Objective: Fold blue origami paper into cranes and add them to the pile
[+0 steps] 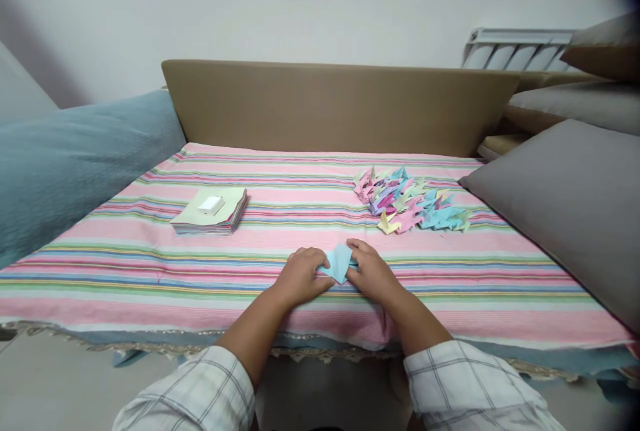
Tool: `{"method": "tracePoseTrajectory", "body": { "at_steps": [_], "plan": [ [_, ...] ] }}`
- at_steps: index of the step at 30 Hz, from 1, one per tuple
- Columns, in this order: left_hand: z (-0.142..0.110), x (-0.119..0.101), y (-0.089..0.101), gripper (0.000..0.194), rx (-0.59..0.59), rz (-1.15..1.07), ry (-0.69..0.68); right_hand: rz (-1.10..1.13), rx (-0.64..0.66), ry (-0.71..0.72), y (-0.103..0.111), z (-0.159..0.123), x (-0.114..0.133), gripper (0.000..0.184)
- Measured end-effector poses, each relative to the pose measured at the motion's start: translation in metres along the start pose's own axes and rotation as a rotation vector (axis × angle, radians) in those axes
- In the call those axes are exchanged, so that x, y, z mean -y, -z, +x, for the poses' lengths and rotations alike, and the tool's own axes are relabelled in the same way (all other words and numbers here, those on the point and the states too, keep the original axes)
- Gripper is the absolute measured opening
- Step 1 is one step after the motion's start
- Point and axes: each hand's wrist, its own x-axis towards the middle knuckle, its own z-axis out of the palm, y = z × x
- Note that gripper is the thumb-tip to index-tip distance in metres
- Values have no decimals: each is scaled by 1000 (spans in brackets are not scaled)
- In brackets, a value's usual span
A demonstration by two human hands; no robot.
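A partly folded piece of light blue origami paper (341,262) is held low over the striped cloth, between my two hands. My left hand (303,274) pinches its left side with thumb and fingers. On the other side, my right hand (373,272) grips the right edge, its fingertips covering part of the folds. To the right, beyond my hands, lies a heap of folded paper cranes (407,203) in pink, blue, purple, yellow and green. Off to the left sits a stack of square paper (225,208), pale yellow on top, bearing a small white block (211,205).
A pink striped cloth (125,238) covers the seat surface, with a lace-trimmed front edge. Behind it stands a brown backrest (330,108). A blue armrest (85,158) bounds the left; grey cushions (570,204) pile up on the right. A radiator (520,36) is on the wall.
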Motion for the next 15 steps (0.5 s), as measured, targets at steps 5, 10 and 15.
{"method": "tracePoseTrajectory", "body": {
  "at_steps": [5, 10, 15],
  "plan": [
    [-6, -21, 1, 53, -20, 44, 165, 86, 30, -49, 3, 2, 3, 18],
    [-10, -29, -5, 47, -72, 102, 209, 90, 37, -149, 6, -1, 5, 8],
    [-13, -23, -1, 30, 1, 33, 209, 191, -34, -231, 0, 0, -1, 36]
  ]
}}
